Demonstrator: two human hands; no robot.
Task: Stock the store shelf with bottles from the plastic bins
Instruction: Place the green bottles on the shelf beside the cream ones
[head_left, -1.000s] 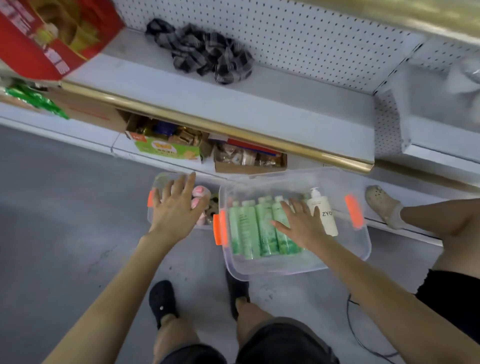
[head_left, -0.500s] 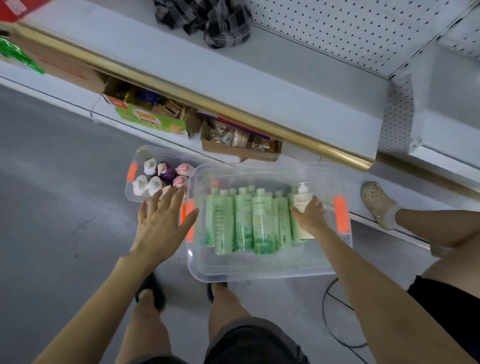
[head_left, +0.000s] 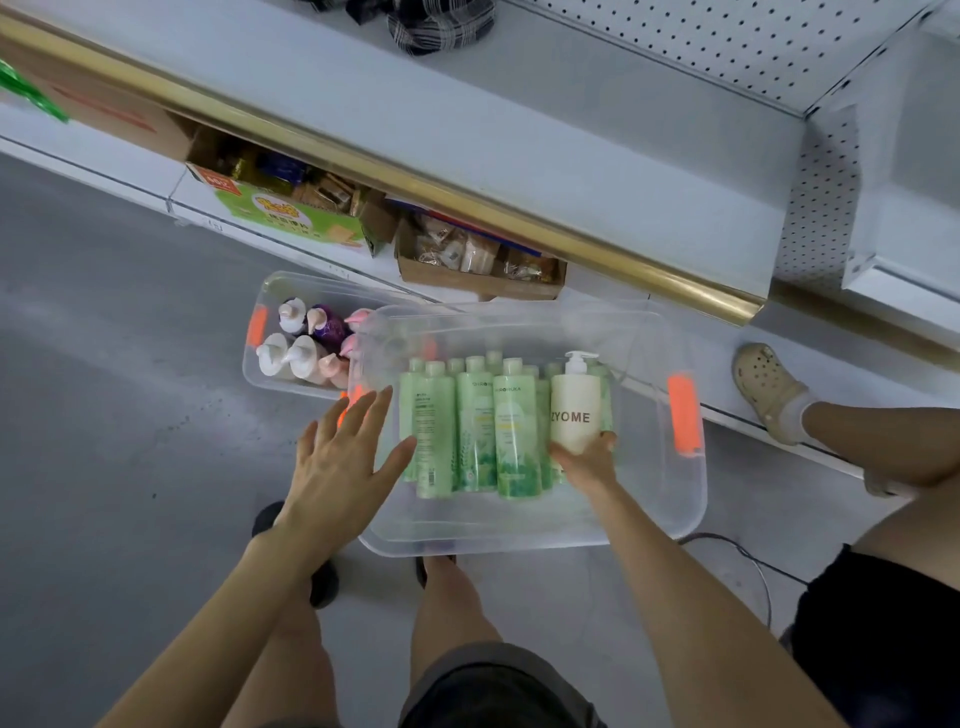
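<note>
Overhead, the white steel shelf (head_left: 519, 130) waits above the clear plastic bin (head_left: 649, 514). There the cream pump bottle (head_left: 575, 415), pump end shelfward, is gripped at its base by the right hand (head_left: 584, 460); the left hand (head_left: 337, 467) is spread, empty, beside the green bottles (head_left: 467, 431).

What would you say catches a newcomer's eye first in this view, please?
The large clear plastic bin on the floor, with a row of green bottles lying inside. The right hand grips a white pump bottle marked ZYOME beside them, while the left hand hovers open at the bin's left edge. Above runs a bare white shelf with a gold front strip.
</note>
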